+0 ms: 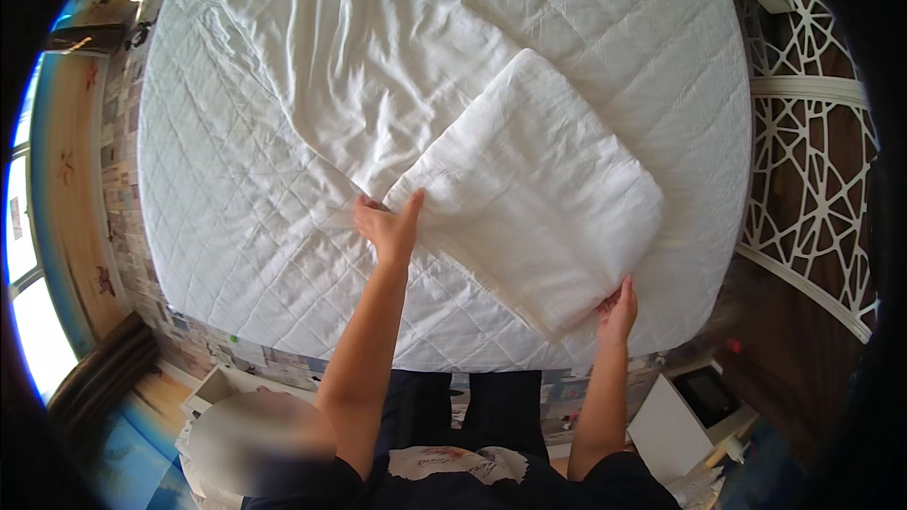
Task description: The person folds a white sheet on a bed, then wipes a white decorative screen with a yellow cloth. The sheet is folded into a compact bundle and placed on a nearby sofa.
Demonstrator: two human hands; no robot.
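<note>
A white cloth, like a sheet or duvet cover (538, 177), lies across a bed with a white quilted mattress cover (234, 227). Its nearer part is folded over into a flat layered section, while the far part runs loose and wrinkled towards the top left. My left hand (390, 227) grips the folded section's left corner, thumb on top and fingers partly hidden by the cloth. At the near right corner, my right hand (618, 312) holds the cloth edge between thumb and fingers, some of them tucked underneath.
A white lattice panel (815, 191) stands right of the bed. Near the lower right is a white cabinet (673, 425) with a dark-fronted compartment. A white open drawer or box (220, 393) and a blurred rounded shape (262, 439) are at lower left. Windows (35, 319) and a rolled dark curtain (106, 368) line the left.
</note>
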